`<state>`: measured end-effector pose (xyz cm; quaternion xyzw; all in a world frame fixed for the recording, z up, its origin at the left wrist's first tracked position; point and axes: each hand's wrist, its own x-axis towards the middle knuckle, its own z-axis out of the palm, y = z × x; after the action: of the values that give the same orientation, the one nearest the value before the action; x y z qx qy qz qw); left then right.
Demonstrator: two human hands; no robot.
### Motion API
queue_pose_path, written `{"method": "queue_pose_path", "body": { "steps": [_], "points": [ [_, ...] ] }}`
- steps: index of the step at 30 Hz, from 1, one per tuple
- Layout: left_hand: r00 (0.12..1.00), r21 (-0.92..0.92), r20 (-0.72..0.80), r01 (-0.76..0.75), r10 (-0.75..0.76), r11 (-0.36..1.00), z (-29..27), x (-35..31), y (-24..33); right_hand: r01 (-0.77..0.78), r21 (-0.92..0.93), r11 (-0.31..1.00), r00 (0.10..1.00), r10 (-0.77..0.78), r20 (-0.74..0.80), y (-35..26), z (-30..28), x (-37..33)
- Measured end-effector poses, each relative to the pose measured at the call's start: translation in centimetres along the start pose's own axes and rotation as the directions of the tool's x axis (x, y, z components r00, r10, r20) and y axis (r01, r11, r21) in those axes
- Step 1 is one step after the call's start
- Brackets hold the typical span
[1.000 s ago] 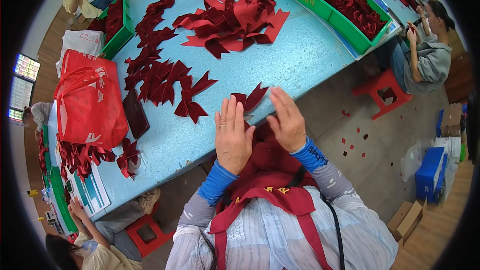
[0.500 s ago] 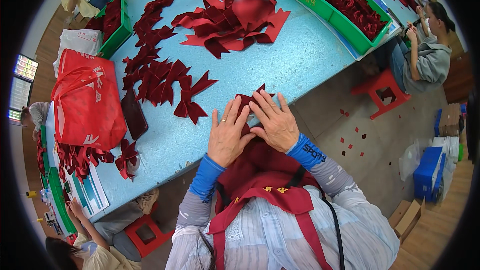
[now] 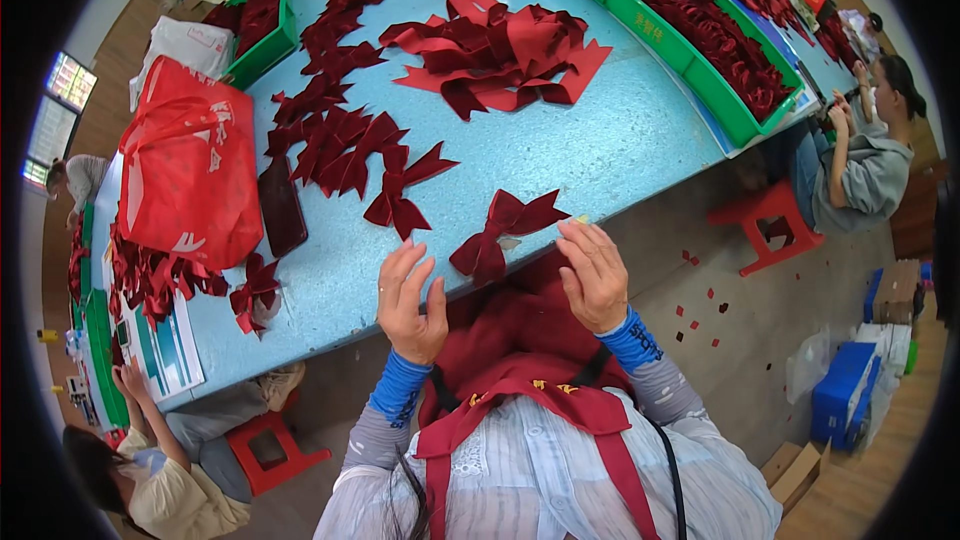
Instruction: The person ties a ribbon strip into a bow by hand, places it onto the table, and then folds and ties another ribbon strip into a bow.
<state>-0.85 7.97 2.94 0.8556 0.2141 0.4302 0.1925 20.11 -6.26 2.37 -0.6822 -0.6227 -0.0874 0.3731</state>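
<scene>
A dark red ribbon bow (image 3: 497, 230) lies at the near edge of the blue table, between my two hands. My left hand (image 3: 410, 302) is lifted to the left of it, fingers apart and nothing held. To its right my right hand (image 3: 594, 275) is raised, its fingertips close to the bow's tail but seemingly not gripping it. Beyond my left hand lies another finished-looking bow (image 3: 402, 183), at the end of a trail of similar bows (image 3: 335, 145). Farther back sits a loose heap of red ribbon strips (image 3: 510, 50).
On the left stand a red bag (image 3: 190, 170), a dark phone-shaped slab (image 3: 281, 205) and a small bow (image 3: 257, 292). Green bins of red pieces (image 3: 690, 50) line the far right; another green bin (image 3: 265, 25) is far left. People sit on red stools (image 3: 765, 230) at both sides.
My hands have come off the bow and drawn apart toward me, leaving it on the table. The view has shifted slightly.
</scene>
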Motion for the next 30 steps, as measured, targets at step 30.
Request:
{"method": "queue_pose_path", "body": {
  "steps": [30],
  "points": [
    [0.999, 0.061, 0.012, 0.037, -0.038, 0.997, -0.9, -2.4, 0.9, 0.025, 0.036, 0.999, 0.999, -0.024, -0.027, -2.0, 2.1, 1.8]
  ]
}}
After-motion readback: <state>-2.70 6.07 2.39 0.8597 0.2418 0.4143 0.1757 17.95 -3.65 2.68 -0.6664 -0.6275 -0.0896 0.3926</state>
